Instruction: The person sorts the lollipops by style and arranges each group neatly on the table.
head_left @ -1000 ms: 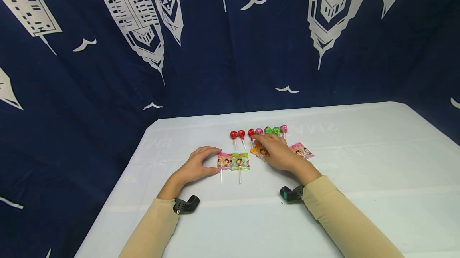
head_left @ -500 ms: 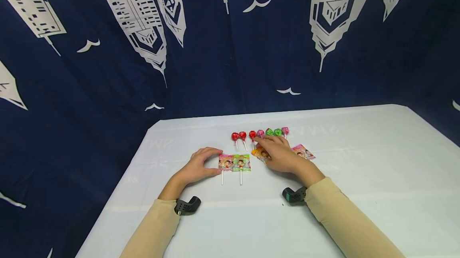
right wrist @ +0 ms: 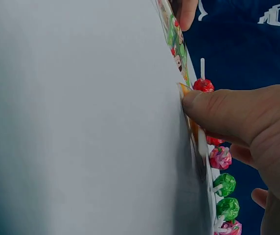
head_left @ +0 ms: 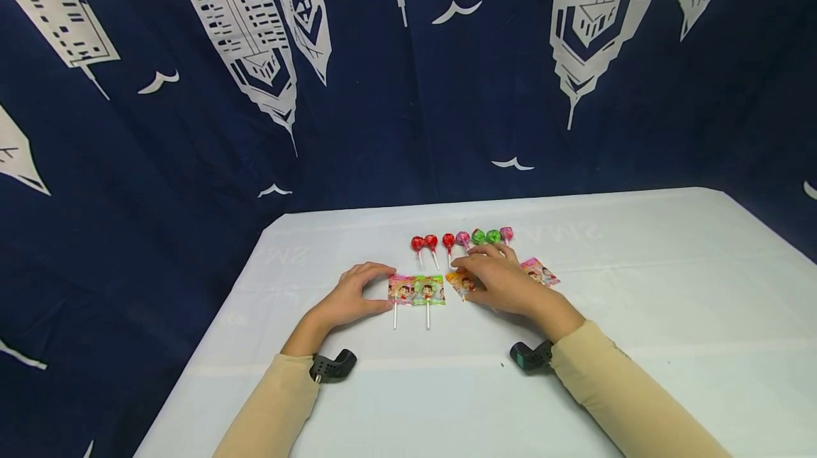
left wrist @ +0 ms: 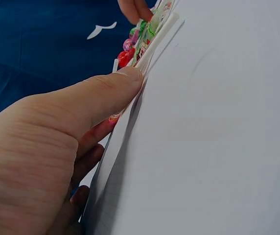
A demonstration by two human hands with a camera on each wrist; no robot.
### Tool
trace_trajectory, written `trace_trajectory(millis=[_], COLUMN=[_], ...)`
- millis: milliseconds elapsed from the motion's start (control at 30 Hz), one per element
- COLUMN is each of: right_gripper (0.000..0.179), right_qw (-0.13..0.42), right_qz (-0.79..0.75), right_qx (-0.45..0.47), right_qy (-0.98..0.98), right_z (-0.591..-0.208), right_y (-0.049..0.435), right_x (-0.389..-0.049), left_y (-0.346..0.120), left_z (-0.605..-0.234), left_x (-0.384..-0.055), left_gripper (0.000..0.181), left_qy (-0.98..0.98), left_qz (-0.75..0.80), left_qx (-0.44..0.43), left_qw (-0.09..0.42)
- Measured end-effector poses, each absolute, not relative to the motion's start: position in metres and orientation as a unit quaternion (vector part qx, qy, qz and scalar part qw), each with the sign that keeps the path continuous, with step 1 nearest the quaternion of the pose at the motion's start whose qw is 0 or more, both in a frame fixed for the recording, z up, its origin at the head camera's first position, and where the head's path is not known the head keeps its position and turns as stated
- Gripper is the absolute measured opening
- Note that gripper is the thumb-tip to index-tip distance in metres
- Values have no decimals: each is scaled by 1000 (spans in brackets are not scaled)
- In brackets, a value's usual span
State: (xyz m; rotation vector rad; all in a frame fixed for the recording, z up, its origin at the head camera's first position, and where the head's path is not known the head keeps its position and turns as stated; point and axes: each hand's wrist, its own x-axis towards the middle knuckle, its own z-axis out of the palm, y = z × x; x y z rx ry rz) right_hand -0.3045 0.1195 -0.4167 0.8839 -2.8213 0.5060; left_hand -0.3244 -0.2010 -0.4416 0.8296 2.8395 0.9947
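Note:
My left hand [head_left: 347, 298] holds the left edge of a flat pink-wrapped lollipop [head_left: 401, 289], index finger at its top corner and thumb at its bottom corner. Right beside that one lies a flat green-wrapped lollipop [head_left: 428, 289]; both white sticks point toward me. My right hand [head_left: 504, 284] grips an orange-wrapped flat lollipop [head_left: 458, 282] between thumb and fingers, a short gap right of the green one. In the right wrist view, my thumb presses on the orange wrapper's [right wrist: 185, 89] near edge. Its stick is mostly hidden by the hand.
Behind the hands runs a row of round lollipops: red ones [head_left: 431, 241], pink ones [head_left: 462, 239] and green ones [head_left: 493, 236]. Another flat pink packet [head_left: 539, 271] lies right of my right hand. All rest on a white-covered table [head_left: 434, 387] before a dark blue printed curtain [head_left: 408, 118].
My right hand has shifted slightly toward me and right, its fingers drawing back from the round lollipops. The orange-wrapped lollipop has turned a little. My left hand stays in place.

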Motion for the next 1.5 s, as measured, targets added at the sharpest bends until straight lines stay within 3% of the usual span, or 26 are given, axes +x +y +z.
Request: trace_trajectory(millis=[367, 633, 900, 1500], right_gripper=[39, 38, 40, 46], right_qw=[96, 110, 80, 79], right_qz=[158, 157, 217, 265], right_qx=[299, 296, 266, 238], right_qy=[-936, -936, -936, -931], right_z=[-419, -421, -427, -432], right_y=[118, 111, 104, 97], right_x=[-300, -297, -294, -290], left_y=[-200, -200, -200, -201], left_z=[-441, -439, -440, -442], left_x=[-323, -322, -322, -324], left_gripper=[60, 60, 60, 60], left_qy=[911, 911, 909, 914], left_qz=[317, 319, 322, 307], left_qx=[262, 261, 266, 266], left_qw=[14, 16, 12, 11])
